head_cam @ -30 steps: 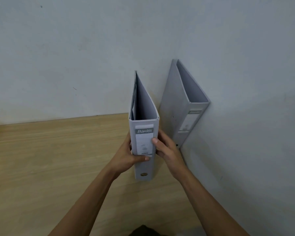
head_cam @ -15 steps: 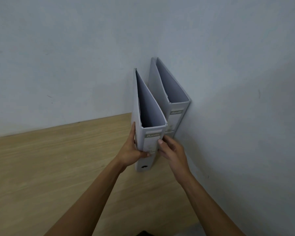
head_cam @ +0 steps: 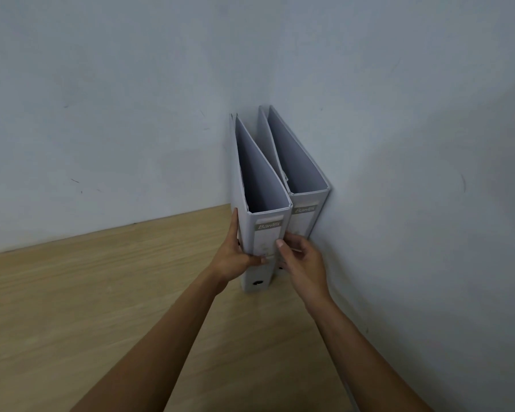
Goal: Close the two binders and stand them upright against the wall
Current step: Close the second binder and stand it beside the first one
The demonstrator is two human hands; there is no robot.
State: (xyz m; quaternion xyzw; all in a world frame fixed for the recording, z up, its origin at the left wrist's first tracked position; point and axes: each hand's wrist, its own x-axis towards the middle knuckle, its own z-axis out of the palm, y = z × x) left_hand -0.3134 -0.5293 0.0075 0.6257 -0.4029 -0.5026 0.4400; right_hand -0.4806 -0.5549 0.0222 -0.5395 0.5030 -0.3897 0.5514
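— Where were the two binders at that moment?

— Both stood upright on the wooden table (head_cam: pixel 72 307), in the corner where the two walls met. The right binder (head_cam: pixel 305 215) had its side flat against the right wall (head_cam: pixel 428 203). The left binder (head_cam: pixel 263 233) stood just beside it, the two covers touching or very nearly so; I could not tell which. Both were closed, spines facing the person, each with a pale label reading "Bantex".

— And the hands?

— The left hand (head_cam: pixel 235 257) was clasped on the left binder: fingers lay flat and together along its outer cover, and the thumb pressed across the front of the spine, below the label. The right hand (head_cam: pixel 301 260) was at the seam between the two spines. Its thumb rested on the right edge of the left binder's spine, and its fingers were curled loosely in front of the lower part of the right binder. Whether those fingers actually gripped anything, I could not tell.

— Anything else on the table?

— Only the two forearms reaching over it.
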